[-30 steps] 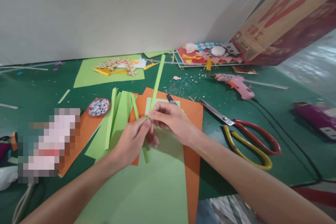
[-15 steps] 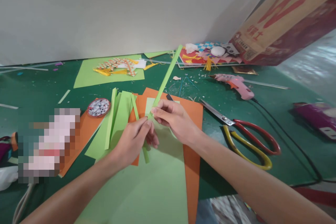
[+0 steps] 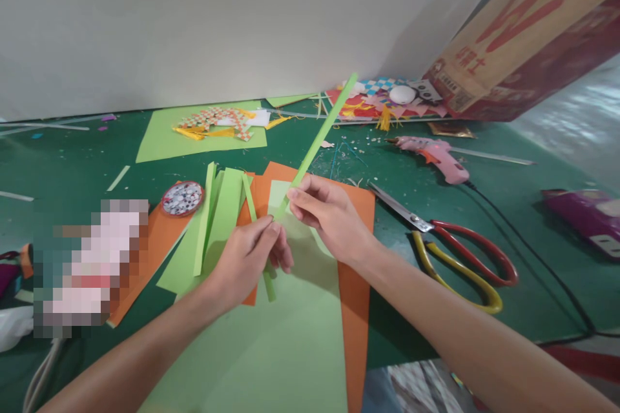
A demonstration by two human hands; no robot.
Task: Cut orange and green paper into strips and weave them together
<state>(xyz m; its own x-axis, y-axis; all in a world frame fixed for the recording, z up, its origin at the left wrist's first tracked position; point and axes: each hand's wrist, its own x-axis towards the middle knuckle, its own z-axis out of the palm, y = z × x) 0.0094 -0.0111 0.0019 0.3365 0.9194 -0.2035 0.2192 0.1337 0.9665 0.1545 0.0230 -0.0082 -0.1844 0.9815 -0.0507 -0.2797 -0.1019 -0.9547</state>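
A long, narrow green paper strip (image 3: pixel 323 132) slants up and to the right between my two hands. My left hand (image 3: pixel 254 248) pinches its lower end between thumb and forefinger. Slightly higher up, my right hand (image 3: pixel 329 213) grips the same strip with thumb and fingers. Below both hands lies a pale green paper sheet (image 3: pixel 271 348) on top of an orange sheet (image 3: pixel 357 310). Folded green paper strips (image 3: pixel 227 206) rest just left of my left hand, and another thin strip (image 3: pixel 248 197) passes behind that hand.
Red-and-yellow-handled scissors (image 3: pixel 431 229) lie right of my right hand. Beyond them are a pink glue gun (image 3: pixel 436 155) with its cord and a tall paper bag (image 3: pixel 513 39). Woven paper crafts (image 3: pixel 217 121) sit at the back. A round dish of small discs (image 3: pixel 183 198) stands left.
My right hand has moved slightly up the strip and to the right. The strip's upper end has tilted farther right, while my left hand has stayed in place.
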